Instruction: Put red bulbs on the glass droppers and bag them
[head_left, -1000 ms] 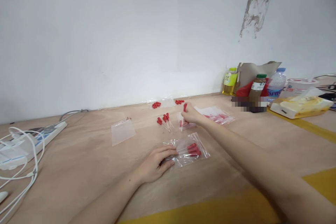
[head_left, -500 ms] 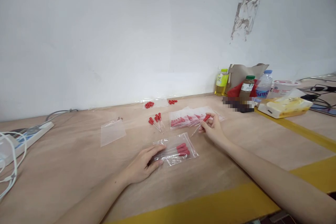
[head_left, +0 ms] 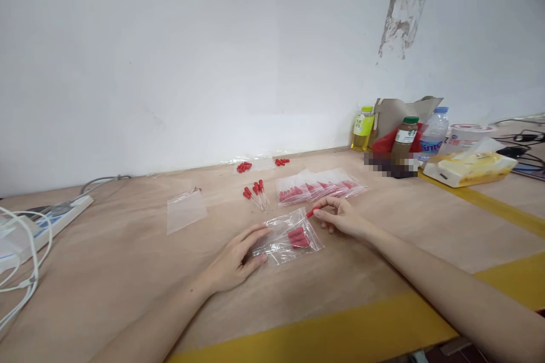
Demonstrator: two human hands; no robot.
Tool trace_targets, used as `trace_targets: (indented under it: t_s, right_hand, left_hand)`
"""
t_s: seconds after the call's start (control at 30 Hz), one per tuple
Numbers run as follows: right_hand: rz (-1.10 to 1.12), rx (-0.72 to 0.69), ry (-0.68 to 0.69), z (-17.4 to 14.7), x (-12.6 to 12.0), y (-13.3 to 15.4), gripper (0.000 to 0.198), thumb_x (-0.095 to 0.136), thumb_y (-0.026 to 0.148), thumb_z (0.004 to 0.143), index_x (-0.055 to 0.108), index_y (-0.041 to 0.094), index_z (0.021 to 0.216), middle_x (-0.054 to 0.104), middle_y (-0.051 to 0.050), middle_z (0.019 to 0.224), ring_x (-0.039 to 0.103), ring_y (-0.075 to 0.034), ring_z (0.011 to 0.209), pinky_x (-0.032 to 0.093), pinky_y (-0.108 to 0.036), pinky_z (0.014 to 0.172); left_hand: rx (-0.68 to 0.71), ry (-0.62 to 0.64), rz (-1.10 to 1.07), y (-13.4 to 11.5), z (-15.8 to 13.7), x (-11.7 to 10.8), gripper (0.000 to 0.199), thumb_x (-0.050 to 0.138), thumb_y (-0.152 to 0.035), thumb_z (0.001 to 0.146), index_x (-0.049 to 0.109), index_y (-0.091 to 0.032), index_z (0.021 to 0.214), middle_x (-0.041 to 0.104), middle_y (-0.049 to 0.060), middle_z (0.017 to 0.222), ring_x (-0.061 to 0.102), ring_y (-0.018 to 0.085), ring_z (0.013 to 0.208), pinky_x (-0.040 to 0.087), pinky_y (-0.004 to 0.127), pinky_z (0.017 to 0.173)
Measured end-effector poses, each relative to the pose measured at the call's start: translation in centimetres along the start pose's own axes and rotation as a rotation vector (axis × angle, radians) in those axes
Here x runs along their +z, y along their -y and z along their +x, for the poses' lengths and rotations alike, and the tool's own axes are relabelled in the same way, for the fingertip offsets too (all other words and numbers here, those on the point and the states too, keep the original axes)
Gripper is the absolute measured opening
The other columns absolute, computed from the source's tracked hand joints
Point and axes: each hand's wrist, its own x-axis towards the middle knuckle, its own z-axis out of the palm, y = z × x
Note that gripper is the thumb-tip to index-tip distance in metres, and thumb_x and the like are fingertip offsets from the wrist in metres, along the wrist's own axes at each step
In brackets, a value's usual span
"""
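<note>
A clear zip bag (head_left: 279, 247) lies in front of me, with several red-bulbed droppers (head_left: 298, 237) in it, their stems pointing left. My left hand (head_left: 238, 255) holds the bag's left end down, thumb at the near edge and fingers at the far edge. At the bag's right end, my right hand (head_left: 338, 216) pinches another dropper (head_left: 312, 212) by its red bulb. Its thin stem points left over or into the bag; I cannot tell which. Farther back lie several loose droppers (head_left: 258, 188) and a fanned row of filled zip bags (head_left: 319, 187).
A flat bag (head_left: 186, 212) lies to the left, near a power strip (head_left: 80, 210) with white cables. Red bulbs (head_left: 244, 167) lie by the wall. Toward the right stand a yellow-green bottle (head_left: 361, 129), a brown-drink bottle (head_left: 404, 139), a water bottle (head_left: 434, 130) and a tissue pack (head_left: 468, 170).
My right hand has moved left and nearer, bringing the dropper from beside the filled bags to the right end of the zip bag. My left hand stays on the bag.
</note>
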Motion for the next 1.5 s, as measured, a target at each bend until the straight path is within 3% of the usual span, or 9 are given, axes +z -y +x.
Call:
trace_targets:
  t_s: [0.2, 0.37, 0.6, 0.83, 1.03, 1.13, 1.2, 1.37, 1.5]
  right_hand:
    - [-0.315, -0.344, 0.199, 0.4, -0.5, 0.5, 0.022, 0.062, 0.034, 0.067, 0.061, 0.015, 0.077, 0.06, -0.003, 0.079, 0.054, -0.013, 0.072, 0.043, -0.025, 0.068]
    - [-0.294, -0.334, 0.291, 1.0, 0.8, 0.5, 0.025, 0.055, 0.036, 0.073, 0.063, 0.014, 0.081, 0.063, -0.004, 0.079, 0.056, -0.014, 0.074, 0.043, -0.028, 0.07]
    - [-0.238, -0.188, 0.008, 1.7, 2.6, -1.2, 0.025, 0.06, 0.037, 0.066, 0.059, 0.013, 0.063, 0.058, -0.001, 0.06, 0.051, -0.011, 0.056, 0.041, -0.023, 0.053]
    - [-0.279, -0.247, 0.235, 1.2, 1.1, 0.0, 0.017, 0.056, 0.029, 0.069, 0.059, 0.013, 0.065, 0.059, 0.0, 0.065, 0.051, -0.011, 0.061, 0.041, -0.023, 0.061]
    - [-0.489, -0.254, -0.11, 2.4, 0.5, 1.5, 0.016, 0.052, 0.025, 0.069, 0.061, 0.014, 0.073, 0.061, -0.002, 0.066, 0.052, -0.012, 0.059, 0.039, -0.022, 0.055]
    - [-0.651, -0.276, -0.133, 4.5, 2.3, 2.9, 0.014, 0.05, 0.019, 0.069, 0.061, 0.014, 0.076, 0.063, -0.002, 0.069, 0.055, -0.012, 0.062, 0.04, -0.021, 0.059]
    - [-0.783, -0.146, -0.14, 6.4, 4.2, 3.8, 0.017, 0.051, 0.017, 0.068, 0.061, 0.014, 0.081, 0.064, -0.004, 0.076, 0.057, -0.013, 0.071, 0.04, -0.021, 0.065]
    - [-0.82, 0.001, -0.152, 11.5, 9.5, 4.3, 0.032, 0.057, 0.018, 0.064, 0.059, 0.007, 0.094, 0.063, -0.015, 0.091, 0.057, -0.023, 0.088, 0.042, -0.025, 0.07]
    - [-0.801, 0.102, -0.158, 14.4, 11.6, 3.5, 0.03, 0.056, 0.016, 0.065, 0.059, 0.004, 0.093, 0.061, -0.021, 0.094, 0.058, -0.027, 0.089, 0.044, -0.027, 0.067]
  left_hand:
    - [-0.007, 0.013, 0.016, 0.2, 0.0, 0.0, 0.044, 0.043, -0.033, 0.085, 0.034, -0.027, 0.127, 0.043, 0.003, 0.127, 0.044, 0.02, 0.11, 0.039, 0.036, 0.092]
    - [0.013, 0.001, 0.003, 0.1, 0.1, 0.1, 0.043, 0.042, -0.033, 0.085, 0.035, -0.027, 0.126, 0.045, 0.004, 0.126, 0.045, 0.021, 0.109, 0.039, 0.036, 0.091]
    - [0.019, 0.002, -0.005, 0.0, 0.2, 0.0, 0.043, 0.043, -0.032, 0.084, 0.035, -0.027, 0.126, 0.044, 0.004, 0.126, 0.045, 0.021, 0.11, 0.039, 0.036, 0.092]
    - [0.028, 0.011, 0.009, 0.2, 0.2, 0.1, 0.039, 0.043, -0.03, 0.085, 0.039, -0.026, 0.124, 0.045, 0.004, 0.125, 0.042, 0.02, 0.113, 0.035, 0.036, 0.096]
    - [0.077, 0.043, 0.0, 0.2, 0.2, 0.0, 0.031, 0.041, -0.028, 0.086, 0.047, -0.024, 0.116, 0.045, 0.004, 0.124, 0.039, 0.018, 0.116, 0.033, 0.034, 0.098]
    - [0.074, 0.053, 0.013, 0.3, 0.1, 0.1, 0.033, 0.041, -0.028, 0.086, 0.045, -0.024, 0.119, 0.043, 0.005, 0.126, 0.038, 0.019, 0.117, 0.032, 0.035, 0.099]
    - [0.071, 0.067, 0.022, 0.3, 0.1, 0.1, 0.035, 0.04, -0.027, 0.087, 0.042, -0.025, 0.121, 0.041, 0.004, 0.128, 0.036, 0.019, 0.119, 0.031, 0.036, 0.099]
    - [0.101, 0.085, 0.034, 0.0, 0.1, 0.0, 0.037, 0.038, -0.025, 0.087, 0.038, -0.024, 0.124, 0.039, 0.005, 0.128, 0.034, 0.019, 0.119, 0.031, 0.035, 0.099]
    - [0.111, 0.079, 0.041, 0.0, 0.1, 0.0, 0.036, 0.038, -0.025, 0.087, 0.038, -0.023, 0.124, 0.04, 0.006, 0.126, 0.034, 0.019, 0.118, 0.031, 0.035, 0.099]
